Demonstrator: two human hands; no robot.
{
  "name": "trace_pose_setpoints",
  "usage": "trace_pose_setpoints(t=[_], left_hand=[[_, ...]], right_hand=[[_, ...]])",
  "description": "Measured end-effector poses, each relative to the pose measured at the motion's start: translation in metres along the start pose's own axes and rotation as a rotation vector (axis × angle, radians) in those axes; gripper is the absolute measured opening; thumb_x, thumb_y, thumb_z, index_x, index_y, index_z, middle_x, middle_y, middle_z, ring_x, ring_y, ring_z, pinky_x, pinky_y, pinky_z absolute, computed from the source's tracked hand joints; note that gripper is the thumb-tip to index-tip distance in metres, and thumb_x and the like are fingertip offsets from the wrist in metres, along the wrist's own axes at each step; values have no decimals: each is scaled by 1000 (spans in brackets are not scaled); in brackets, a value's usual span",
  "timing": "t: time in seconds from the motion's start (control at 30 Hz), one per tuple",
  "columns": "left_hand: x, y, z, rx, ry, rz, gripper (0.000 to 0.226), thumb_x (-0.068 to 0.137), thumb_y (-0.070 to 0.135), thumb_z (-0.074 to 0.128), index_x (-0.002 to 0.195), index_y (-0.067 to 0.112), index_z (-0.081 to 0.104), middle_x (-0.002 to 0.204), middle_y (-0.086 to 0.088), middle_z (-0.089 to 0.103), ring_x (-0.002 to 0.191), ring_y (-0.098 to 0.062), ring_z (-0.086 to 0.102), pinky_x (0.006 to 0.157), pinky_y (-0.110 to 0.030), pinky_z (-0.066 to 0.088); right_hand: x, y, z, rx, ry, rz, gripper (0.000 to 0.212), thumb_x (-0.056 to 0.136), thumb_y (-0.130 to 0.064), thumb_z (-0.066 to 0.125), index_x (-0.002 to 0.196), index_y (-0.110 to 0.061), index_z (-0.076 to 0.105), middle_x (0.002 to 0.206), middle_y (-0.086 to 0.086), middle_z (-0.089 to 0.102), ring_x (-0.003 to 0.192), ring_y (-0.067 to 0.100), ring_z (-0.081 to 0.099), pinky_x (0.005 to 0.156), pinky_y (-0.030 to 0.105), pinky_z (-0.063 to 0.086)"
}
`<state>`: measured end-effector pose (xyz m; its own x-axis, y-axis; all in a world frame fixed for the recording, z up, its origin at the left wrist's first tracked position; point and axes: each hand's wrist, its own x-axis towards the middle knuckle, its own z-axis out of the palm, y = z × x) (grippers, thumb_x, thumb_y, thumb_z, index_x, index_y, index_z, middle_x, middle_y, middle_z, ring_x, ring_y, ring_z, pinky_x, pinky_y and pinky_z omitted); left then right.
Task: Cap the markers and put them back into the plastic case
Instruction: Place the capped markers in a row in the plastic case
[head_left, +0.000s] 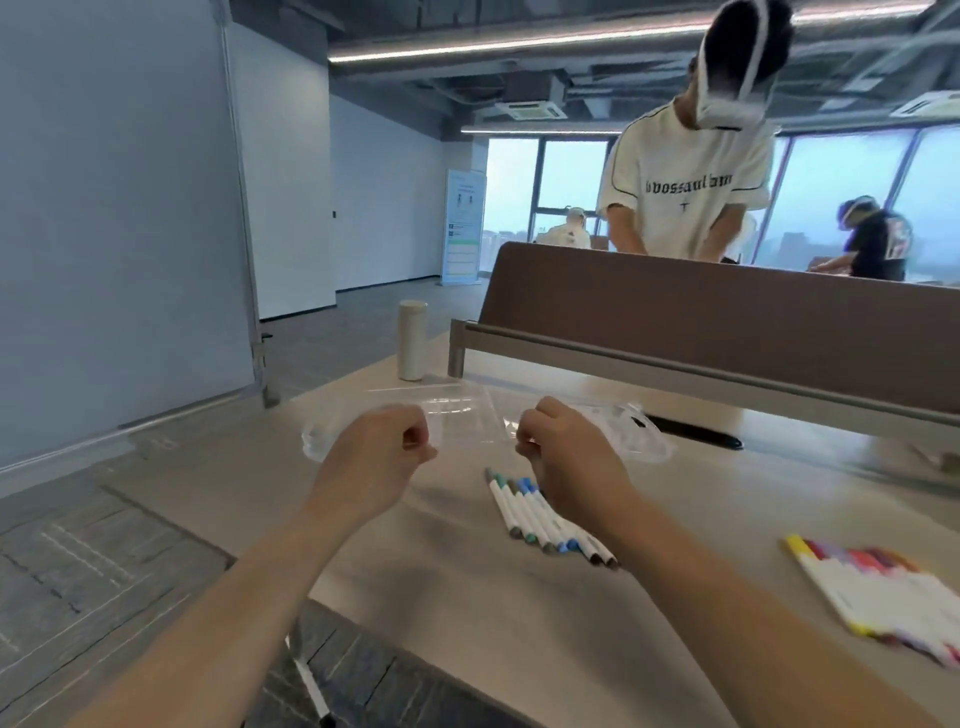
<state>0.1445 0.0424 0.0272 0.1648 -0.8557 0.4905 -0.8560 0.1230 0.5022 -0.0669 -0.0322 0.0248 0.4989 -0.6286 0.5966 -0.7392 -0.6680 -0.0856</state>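
In the head view, the left hand (384, 447) and the right hand (563, 452) are raised side by side over the pale table (467, 597). Both have curled fingers (413, 434) that appear to pinch the near edge of the clear plastic case (467, 421). Because the plastic is transparent, this hold is my judgement and not certain. The case lies open and flat, with its long axis going left to right, just beyond both hands. The row of white markers with grey, green and blue caps (540, 519) lies on the table directly under the right wrist, nearer to the person than the case. Their long axis goes from far-left to near-right, so the right hand is clearly the nearer one to take them. A second group of white markers with yellow, red and pink caps (883, 587) lies well apart, at the right edge.
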Motion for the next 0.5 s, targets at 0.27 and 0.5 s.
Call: trace_pose_setpoints(t=[0.27, 0.5], left_hand=[[-37, 100, 46, -34, -98, 160, 24, 85, 28, 73, 70, 25, 54, 75, 7, 56, 71, -10, 51, 62, -26, 40], [-90, 176, 77, -77, -209, 243, 19, 86, 27, 70, 74, 16, 59, 72, 8, 56, 69, -9, 50, 61, -12, 31]], right_hand=[[-108, 50, -83, -43, -3, 173, 8, 93, -11, 63, 88, -17, 60, 91, -5, 49, 76, 14, 48, 67, 25, 46], [-204, 80, -132, -69, -47, 279, 11, 94, -7, 58, 84, -12, 57, 90, -2, 50, 77, 18, 51, 69, 28, 45]])
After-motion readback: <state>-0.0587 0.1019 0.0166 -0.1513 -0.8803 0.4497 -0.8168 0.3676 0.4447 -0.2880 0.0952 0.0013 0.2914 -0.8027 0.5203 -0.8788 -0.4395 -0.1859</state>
